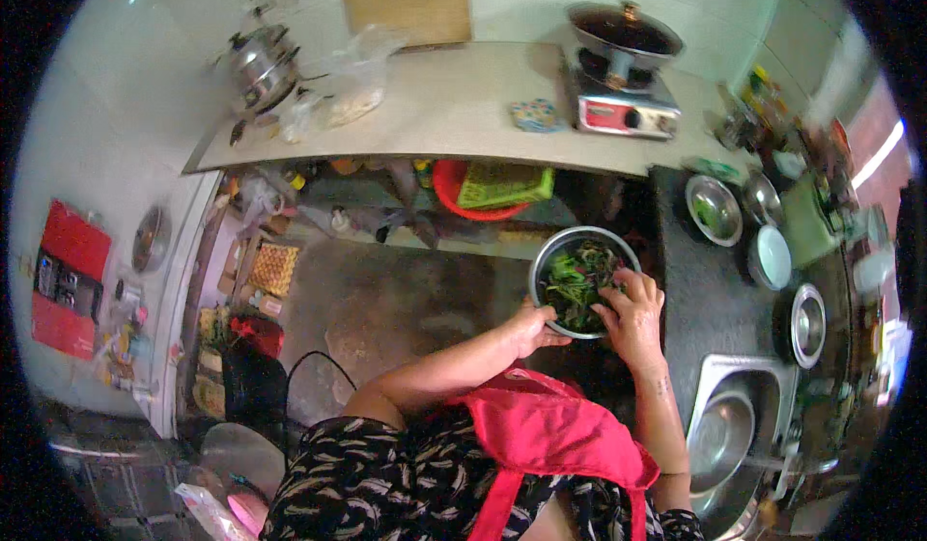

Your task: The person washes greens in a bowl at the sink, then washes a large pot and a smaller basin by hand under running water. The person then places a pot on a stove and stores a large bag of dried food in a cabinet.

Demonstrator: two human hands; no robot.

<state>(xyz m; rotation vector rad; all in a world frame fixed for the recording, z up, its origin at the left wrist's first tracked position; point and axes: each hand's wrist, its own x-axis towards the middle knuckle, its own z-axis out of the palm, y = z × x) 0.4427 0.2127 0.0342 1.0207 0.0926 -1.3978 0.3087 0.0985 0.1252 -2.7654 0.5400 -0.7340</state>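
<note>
A round metal bowl point(537, 280) is held out in front of my body, over the floor beside the dark counter. Inside it lie leafy greens point(572, 274), some bright green and some dark. My left hand point(534, 329) grips the bowl's near left rim, with the thumb at the edge. At the bowl's right side, my right hand point(631, 311) reaches over the rim with bent fingers among the leaves. Whether those fingers pinch any leaves cannot be made out.
On the right, a dark counter point(717, 302) carries metal bowls, a pale bowl point(769, 257) and a steel sink point(786, 371) with a basin inside. Ahead, a light counter point(471, 99) bears a portable stove point(626, 114) with a lidded pan point(626, 31). Below it sits a red basin point(445, 179).
</note>
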